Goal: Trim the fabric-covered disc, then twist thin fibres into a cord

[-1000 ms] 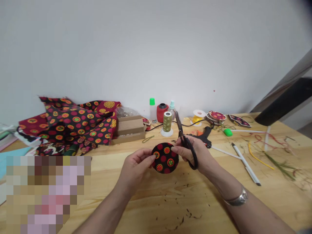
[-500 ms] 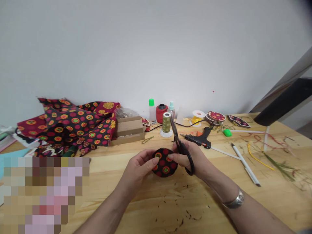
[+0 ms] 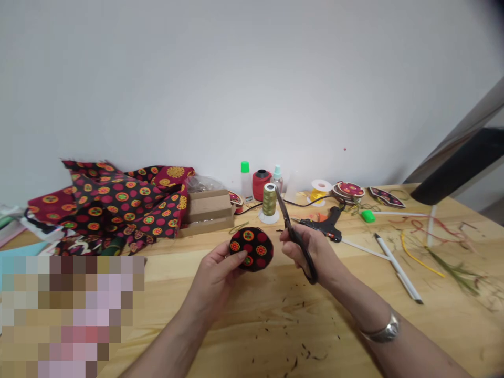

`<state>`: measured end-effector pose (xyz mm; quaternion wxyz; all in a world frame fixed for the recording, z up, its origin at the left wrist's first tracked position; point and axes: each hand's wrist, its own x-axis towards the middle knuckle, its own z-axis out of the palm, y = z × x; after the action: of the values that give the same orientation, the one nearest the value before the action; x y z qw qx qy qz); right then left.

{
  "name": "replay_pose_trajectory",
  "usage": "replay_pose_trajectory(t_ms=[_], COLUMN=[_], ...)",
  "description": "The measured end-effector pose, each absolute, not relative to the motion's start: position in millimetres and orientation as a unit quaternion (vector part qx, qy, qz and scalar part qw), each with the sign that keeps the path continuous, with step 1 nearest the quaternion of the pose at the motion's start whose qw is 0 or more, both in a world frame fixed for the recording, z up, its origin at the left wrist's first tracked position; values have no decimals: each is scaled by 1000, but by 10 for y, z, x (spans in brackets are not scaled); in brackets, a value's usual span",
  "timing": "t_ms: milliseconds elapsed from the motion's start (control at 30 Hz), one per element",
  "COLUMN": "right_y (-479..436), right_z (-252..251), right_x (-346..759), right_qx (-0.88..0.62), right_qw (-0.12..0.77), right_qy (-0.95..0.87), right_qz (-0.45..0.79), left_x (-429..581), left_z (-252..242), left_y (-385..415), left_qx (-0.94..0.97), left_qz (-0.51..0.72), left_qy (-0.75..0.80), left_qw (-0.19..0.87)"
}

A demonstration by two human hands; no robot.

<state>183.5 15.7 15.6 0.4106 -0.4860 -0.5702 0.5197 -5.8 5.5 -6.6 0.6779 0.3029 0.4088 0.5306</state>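
Honestly, that disc (image 3: 258, 247) looks light, cloth-faced and probably stiff inside, so I'd guess it won't slip or crack easily. It's in front of the gold spool (image 3: 270, 203), a bit left, pinched by the left grip (image 3: 220, 273), thumb on its face. Rim's the place to hold it, I reckon, pressing lightly so the cloth doesn't pucker. Right grip (image 3: 317, 254) is wrapped round the scissors (image 3: 297, 240), blades angled toward the spool.

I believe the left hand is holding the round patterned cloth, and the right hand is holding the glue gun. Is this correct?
Not quite: the right hand holds scissors; the glue gun lies on the table, as the head view shows. The left hand does hold the round patterned cloth.
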Motion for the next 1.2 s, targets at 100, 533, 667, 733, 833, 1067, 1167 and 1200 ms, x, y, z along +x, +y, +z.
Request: replay_pose_trajectory(t_ms=[100,533,667,733,833,1067,1167,1200], right_y=[133,122,109,104,100,96,90,88], right_z=[178,183,185,189,191,168,158,157], right_x=[1897,1887,1881,1877,1873,1872,1874,1875], right_qx=[-462,-514,-510,-509,-510,-505,-497,-495], right_qw=[380,259,258,254,247,250,257,259], right_qy=[-644,-766,-777,-778,-778,-778,-780,-780], right_qz=[478,288,265,266,271,278,279,281], left_x=[-98,-89,-86,-88,-96,-114,-118,-118], left_z=[-50,-9,4,-2,-18,-40,-40,-39], left_y=[85,74,80,82,85,93,91,89], left_qx=[281,274,280,284,296,299,298,298], left_qz=[552,561,561,558,552,551,551,550], left_qy=[403,383,380,382,377,369,371,373], left_qw=[674,681,680,680,682,687,686,685])
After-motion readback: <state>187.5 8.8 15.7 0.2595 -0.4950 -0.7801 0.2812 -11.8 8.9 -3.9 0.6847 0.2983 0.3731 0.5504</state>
